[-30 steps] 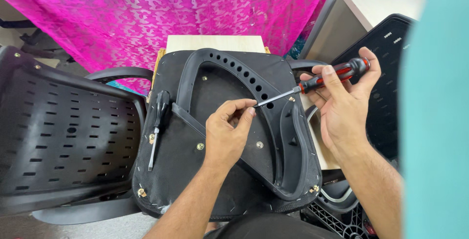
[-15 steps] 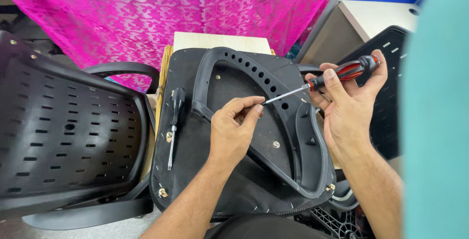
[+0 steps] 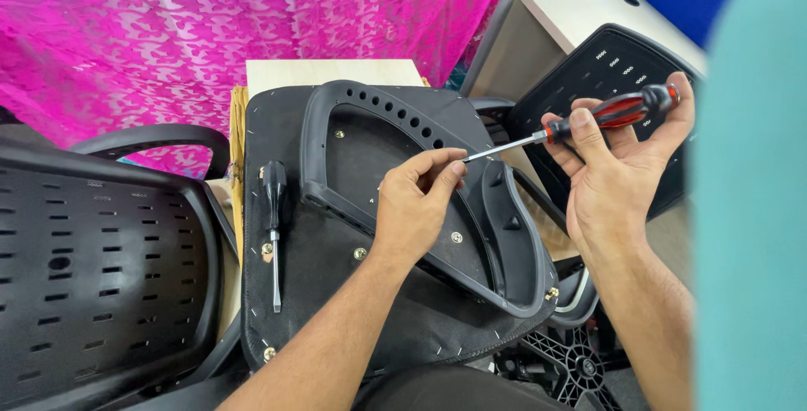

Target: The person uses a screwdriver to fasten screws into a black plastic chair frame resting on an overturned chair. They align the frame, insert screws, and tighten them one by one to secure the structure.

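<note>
You see a red-and-black screwdriver handle (image 3: 618, 111), an all-black screwdriver (image 3: 273, 209), a black seat base (image 3: 336, 243), and a mottled magenta cloth (image 3: 210, 33)

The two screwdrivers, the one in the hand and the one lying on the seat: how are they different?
The red-and-black screwdriver is held in the right hand, shaft slanting down to the left hand, whose fingertips pinch near its tip. The black screwdriver lies untouched on the upturned seat base, tip pointing toward the person. One handle is red and black, the other all black. Both have slim metal shafts.
</note>
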